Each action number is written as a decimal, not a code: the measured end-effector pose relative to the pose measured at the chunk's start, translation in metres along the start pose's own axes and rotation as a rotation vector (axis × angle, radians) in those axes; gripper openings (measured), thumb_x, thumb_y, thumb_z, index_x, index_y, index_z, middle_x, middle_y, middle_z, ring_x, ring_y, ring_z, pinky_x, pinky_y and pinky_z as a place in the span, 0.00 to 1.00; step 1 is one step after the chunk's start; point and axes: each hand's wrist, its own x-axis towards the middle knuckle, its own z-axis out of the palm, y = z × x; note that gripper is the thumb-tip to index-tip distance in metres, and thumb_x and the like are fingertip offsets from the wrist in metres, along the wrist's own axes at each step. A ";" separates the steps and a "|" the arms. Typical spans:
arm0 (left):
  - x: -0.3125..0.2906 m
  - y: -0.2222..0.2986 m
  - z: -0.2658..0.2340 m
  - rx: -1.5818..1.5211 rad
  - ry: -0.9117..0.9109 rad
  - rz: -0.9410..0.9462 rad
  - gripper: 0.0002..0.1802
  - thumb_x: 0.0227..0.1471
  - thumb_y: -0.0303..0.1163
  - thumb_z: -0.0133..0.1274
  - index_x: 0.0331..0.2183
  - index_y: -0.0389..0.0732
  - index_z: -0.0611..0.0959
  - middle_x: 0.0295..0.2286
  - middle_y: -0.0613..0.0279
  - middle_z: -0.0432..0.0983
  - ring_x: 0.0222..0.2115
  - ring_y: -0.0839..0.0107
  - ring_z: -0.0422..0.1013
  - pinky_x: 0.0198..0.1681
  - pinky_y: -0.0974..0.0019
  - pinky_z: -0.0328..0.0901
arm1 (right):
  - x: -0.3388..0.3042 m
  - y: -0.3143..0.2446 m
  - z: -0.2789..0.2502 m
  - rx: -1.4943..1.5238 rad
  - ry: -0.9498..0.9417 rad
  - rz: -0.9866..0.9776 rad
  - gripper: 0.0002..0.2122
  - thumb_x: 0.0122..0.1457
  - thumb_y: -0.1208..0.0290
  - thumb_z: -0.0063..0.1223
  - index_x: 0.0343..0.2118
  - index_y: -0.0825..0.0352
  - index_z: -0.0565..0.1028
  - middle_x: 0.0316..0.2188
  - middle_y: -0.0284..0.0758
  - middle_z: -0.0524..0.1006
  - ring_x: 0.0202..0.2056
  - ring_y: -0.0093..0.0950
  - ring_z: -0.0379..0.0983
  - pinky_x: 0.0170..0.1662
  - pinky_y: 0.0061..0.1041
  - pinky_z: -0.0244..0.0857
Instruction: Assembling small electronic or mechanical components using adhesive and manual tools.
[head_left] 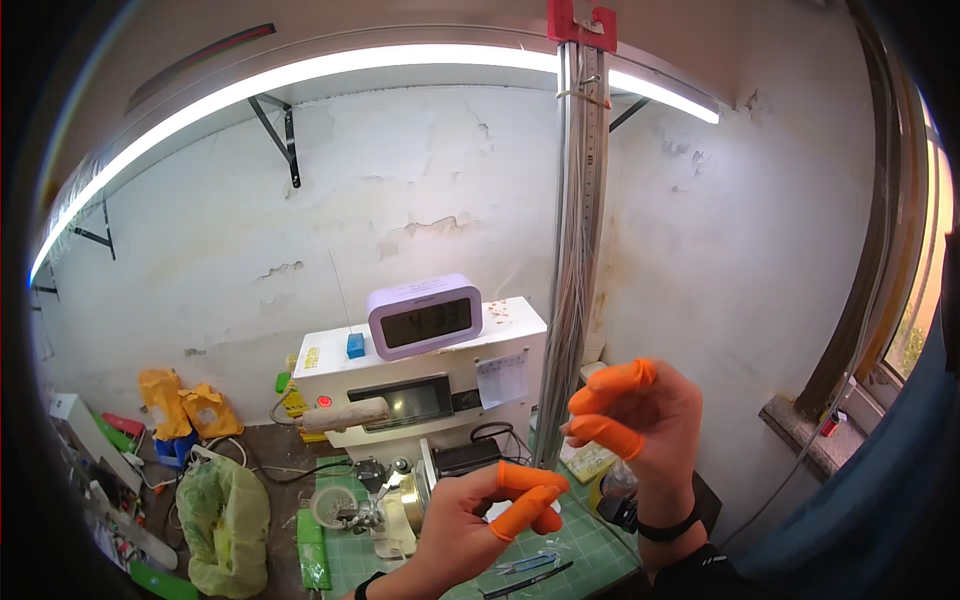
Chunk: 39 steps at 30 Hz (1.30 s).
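My left hand (485,510), with orange finger cots on its fingertips, is closed in a pinch low over the green mat (585,545). Whatever may be between its fingertips is too small to make out. Higher and to the right, my right hand (650,410) also wears orange cots; its fingers curl in to the thumb, and I cannot see what they hold. A bundle of thin wires (572,290) hangs along the upright metal rail (592,150), just left of my right hand. Blue tweezers (528,563) and a thin black tool (540,580) lie below my hands.
A white machine (320,385) with a dark screen stands behind my hands, a lilac digital clock (425,318) on top. A small metal mechanism (400,500) sits before it. Left are a bag-lined bin (222,520) and orange packets (185,405). A window ledge (810,435) juts out right.
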 end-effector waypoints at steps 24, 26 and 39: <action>-0.027 -0.008 -0.025 0.101 0.188 0.019 0.10 0.59 0.28 0.58 0.42 0.37 0.87 0.21 0.63 0.82 0.19 0.82 0.75 0.20 0.78 0.63 | -0.055 0.026 0.006 -0.126 -0.174 -0.686 0.05 0.54 0.74 0.61 0.34 0.66 0.83 0.28 0.38 0.80 0.23 0.23 0.76 0.22 0.18 0.66; -0.030 -0.009 -0.018 0.151 0.210 0.082 0.11 0.60 0.31 0.57 0.38 0.32 0.86 0.22 0.61 0.82 0.19 0.79 0.75 0.24 0.75 0.67 | -0.052 0.010 0.032 -0.262 -0.304 -0.623 0.11 0.52 0.64 0.67 0.34 0.62 0.80 0.34 0.44 0.80 0.34 0.35 0.76 0.39 0.32 0.74; -0.091 -0.032 -0.054 0.780 0.245 0.289 0.12 0.45 0.27 0.70 0.35 0.36 0.88 0.24 0.59 0.81 0.21 0.64 0.75 0.23 0.70 0.67 | -0.021 0.014 0.042 -0.675 -1.015 -0.496 0.21 0.49 0.61 0.68 0.36 0.78 0.79 0.28 0.46 0.80 0.24 0.36 0.76 0.28 0.29 0.70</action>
